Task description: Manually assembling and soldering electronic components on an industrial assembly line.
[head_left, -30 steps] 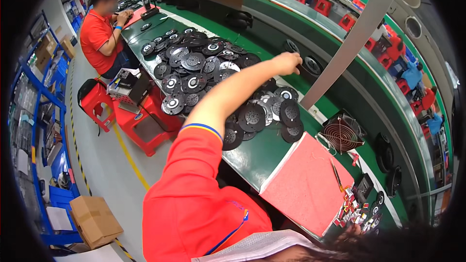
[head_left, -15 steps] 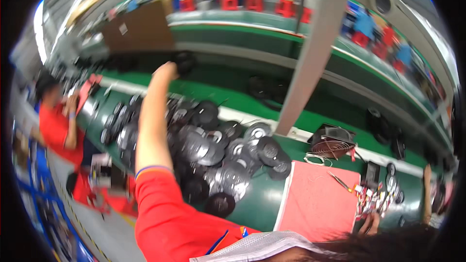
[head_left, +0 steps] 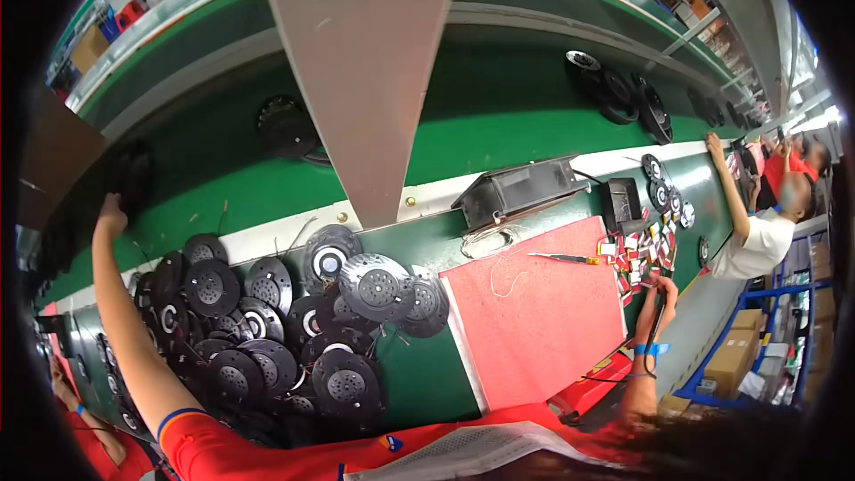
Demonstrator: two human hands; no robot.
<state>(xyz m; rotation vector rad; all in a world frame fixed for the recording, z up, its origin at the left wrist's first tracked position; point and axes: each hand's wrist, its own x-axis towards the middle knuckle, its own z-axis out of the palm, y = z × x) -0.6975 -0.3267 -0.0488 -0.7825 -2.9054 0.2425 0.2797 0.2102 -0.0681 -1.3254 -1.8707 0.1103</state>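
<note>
My left arm stretches to the far left, over the green conveyor belt. My left hand (head_left: 110, 214) is beside a dark round part (head_left: 134, 169) on the belt; the fingers are too small and blurred to show a grip. At the right, my right hand (head_left: 661, 296) is closed beside a heap of small red and white pieces (head_left: 643, 254), with a slim black cord-like thing running along it. A blue strap (head_left: 651, 349) circles that wrist. Between my arms lie a pile of black round speaker-like discs (head_left: 346, 385) and a pink mat (head_left: 534, 321).
A slim pointed tool (head_left: 565, 257) lies on the mat. Behind it are a black boxy unit (head_left: 521, 191) and a small black tray (head_left: 621, 203). A wide grey post (head_left: 361, 62) stands before me. Co-workers sit at both sides; one in white (head_left: 757, 245) reaches to the belt.
The view has swung to the right, so the post and right-hand co-workers show more. My left hand stays stretched over the belt near a dark part. My right hand now shows more fully.
</note>
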